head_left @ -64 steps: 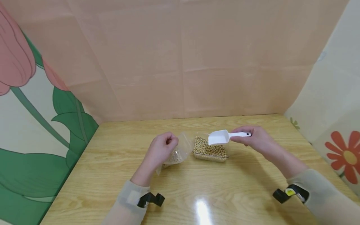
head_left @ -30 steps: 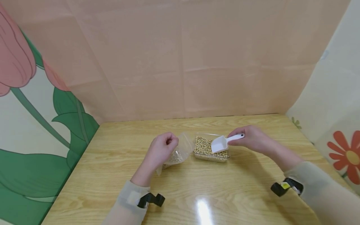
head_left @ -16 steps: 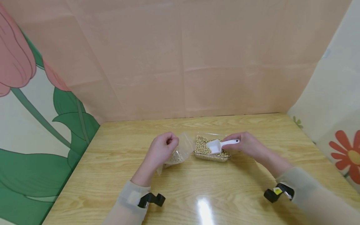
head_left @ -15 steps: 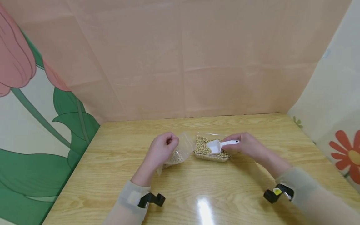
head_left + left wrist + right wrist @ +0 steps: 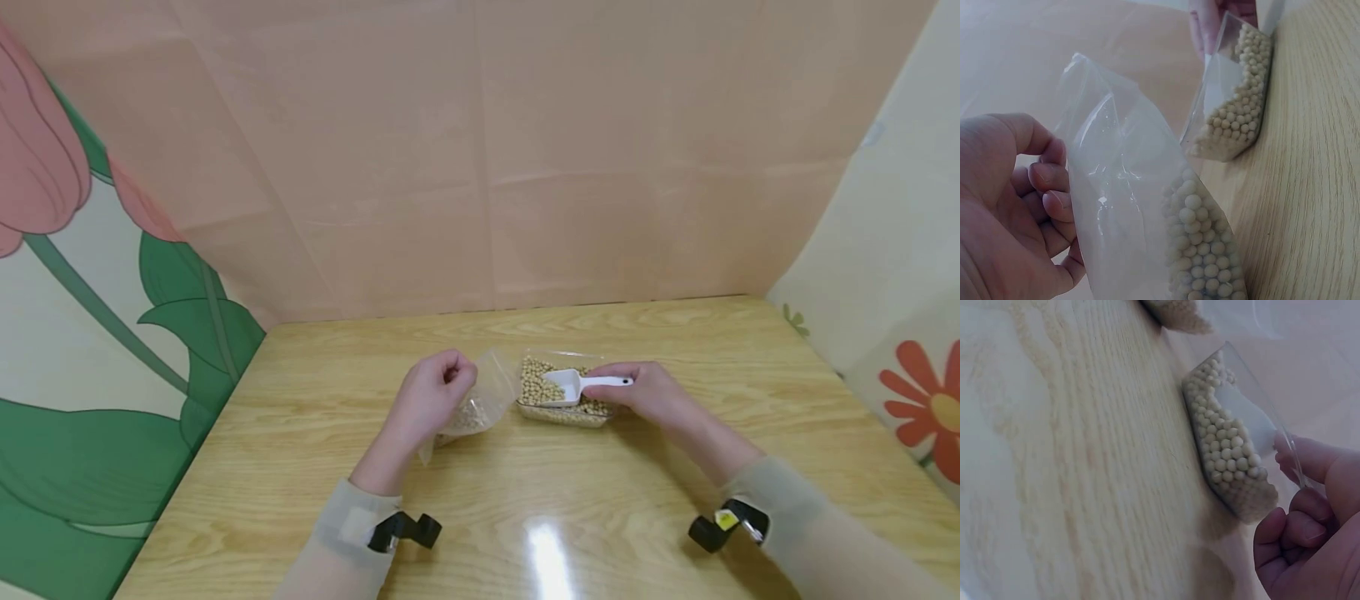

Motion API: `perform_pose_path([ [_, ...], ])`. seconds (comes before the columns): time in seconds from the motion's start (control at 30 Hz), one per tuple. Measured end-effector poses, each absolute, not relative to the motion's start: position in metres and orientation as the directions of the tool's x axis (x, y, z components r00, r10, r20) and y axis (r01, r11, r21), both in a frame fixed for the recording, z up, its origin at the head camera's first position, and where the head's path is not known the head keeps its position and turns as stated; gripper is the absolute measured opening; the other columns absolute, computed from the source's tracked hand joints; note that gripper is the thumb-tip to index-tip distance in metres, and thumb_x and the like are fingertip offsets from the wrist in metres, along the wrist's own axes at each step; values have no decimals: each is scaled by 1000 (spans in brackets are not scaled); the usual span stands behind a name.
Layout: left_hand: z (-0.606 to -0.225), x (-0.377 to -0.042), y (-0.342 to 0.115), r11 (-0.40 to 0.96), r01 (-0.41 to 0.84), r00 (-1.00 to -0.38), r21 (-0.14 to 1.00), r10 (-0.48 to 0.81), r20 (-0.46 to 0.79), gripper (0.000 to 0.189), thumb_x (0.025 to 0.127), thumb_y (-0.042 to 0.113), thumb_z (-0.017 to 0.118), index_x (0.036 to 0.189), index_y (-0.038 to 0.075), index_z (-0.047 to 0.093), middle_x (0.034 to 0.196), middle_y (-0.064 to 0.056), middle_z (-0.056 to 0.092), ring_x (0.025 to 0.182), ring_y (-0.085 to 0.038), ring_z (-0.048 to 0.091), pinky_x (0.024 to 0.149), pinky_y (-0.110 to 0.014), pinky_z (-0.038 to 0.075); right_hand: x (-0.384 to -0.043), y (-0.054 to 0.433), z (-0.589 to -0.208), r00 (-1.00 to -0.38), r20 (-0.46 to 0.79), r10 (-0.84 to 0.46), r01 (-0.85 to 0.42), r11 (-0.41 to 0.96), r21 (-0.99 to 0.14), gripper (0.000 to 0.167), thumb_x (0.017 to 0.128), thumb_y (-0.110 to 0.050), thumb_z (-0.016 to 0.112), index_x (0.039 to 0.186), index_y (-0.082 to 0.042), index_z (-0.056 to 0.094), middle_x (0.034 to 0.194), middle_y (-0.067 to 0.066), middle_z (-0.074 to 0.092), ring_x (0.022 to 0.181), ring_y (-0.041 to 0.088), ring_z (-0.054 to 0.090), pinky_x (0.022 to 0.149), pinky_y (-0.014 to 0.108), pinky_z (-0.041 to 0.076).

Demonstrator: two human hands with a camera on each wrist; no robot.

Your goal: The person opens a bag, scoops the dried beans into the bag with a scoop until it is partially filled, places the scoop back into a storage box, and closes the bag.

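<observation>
With curled fingers, my left hand (image 5: 431,392) pinches the upper edge of a clear plastic bag (image 5: 1122,187). Pale round beans, like soybeans (image 5: 1204,250), fill the bag's lower part, which is near the wooden table. Just to its right stands a clear rectangular box (image 5: 562,419) holding more of these beans (image 5: 534,385). My right hand (image 5: 648,396) grips a white scoop (image 5: 566,387) by its handle. The scoop's bowl is inside the box, its front edge dug into the beans, some of which lie on its lip. In the right wrist view the box wall partly covers the bowl.
The wooden table (image 5: 300,467) runs back to a pink sheet (image 5: 390,167). A wall with painted flowers (image 5: 937,408) rises on the right, and large painted leaves (image 5: 67,483) are on the left. Each wrist carries a small black camera (image 5: 405,531).
From above the box, the right hand has lowered the scoop into the beans and pushed it leftward. The left hand and the bag stay where they were.
</observation>
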State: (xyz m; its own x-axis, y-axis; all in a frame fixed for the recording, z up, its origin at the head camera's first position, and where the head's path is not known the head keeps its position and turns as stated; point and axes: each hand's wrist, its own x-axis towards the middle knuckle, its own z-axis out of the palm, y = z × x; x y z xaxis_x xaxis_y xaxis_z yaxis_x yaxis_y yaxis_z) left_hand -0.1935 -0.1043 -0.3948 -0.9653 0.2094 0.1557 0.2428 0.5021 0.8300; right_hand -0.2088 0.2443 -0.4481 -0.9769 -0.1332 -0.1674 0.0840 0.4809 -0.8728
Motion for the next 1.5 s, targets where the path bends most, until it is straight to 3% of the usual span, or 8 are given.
perform_pose_path([
  [0.37,-396,-195,-105,499,243,-965,832,208,157,28,107,20,62,80,14,62,68,4,47,63,-15,45,61,-32,39,-208,240,-456,-976,-204,-74,161,384,-909,57,91,-43,92,135,-9,78,106,-6,78,80,10,60,72,29,52],
  [0.63,-397,-195,-105,496,247,-964,832,210,161,28,108,20,62,80,15,62,68,4,47,62,-15,44,61,-32,39,-206,241,-459,-979,-192,-70,154,365,-918,58,93,-41,90,138,-9,77,102,-5,78,75,10,57,69,28,51],
  [0.93,-396,-194,-105,491,247,-964,835,209,162,28,108,20,62,80,14,62,67,4,46,61,-15,43,59,-31,38,-203,243,-464,-982,-183,-55,162,267,-950,57,94,-36,90,139,-4,75,104,-9,76,81,9,57,70,27,50],
  [1.07,-396,-193,-106,490,246,-964,836,211,159,28,107,20,61,80,14,62,67,4,46,60,-14,43,59,-31,38,-203,244,-467,-986,-157,-58,143,194,-971,48,97,-27,88,136,-3,76,97,-9,75,78,9,56,68,25,49],
  [1.27,-397,-194,-106,487,245,-964,839,217,155,27,107,20,61,81,14,63,67,4,46,61,-14,44,59,-31,38,-203,249,-472,-987,-147,-57,141,101,-985,29,98,-21,86,126,-15,82,95,-10,75,78,7,59,69,24,51],
  [1.5,-396,-194,-105,488,251,-963,836,218,161,26,107,18,61,81,14,64,68,3,47,62,-15,45,60,-32,39,-201,252,-468,-987,-149,-58,144,75,-987,22,98,-22,87,120,-21,84,94,-9,76,79,7,61,70,24,53],
])
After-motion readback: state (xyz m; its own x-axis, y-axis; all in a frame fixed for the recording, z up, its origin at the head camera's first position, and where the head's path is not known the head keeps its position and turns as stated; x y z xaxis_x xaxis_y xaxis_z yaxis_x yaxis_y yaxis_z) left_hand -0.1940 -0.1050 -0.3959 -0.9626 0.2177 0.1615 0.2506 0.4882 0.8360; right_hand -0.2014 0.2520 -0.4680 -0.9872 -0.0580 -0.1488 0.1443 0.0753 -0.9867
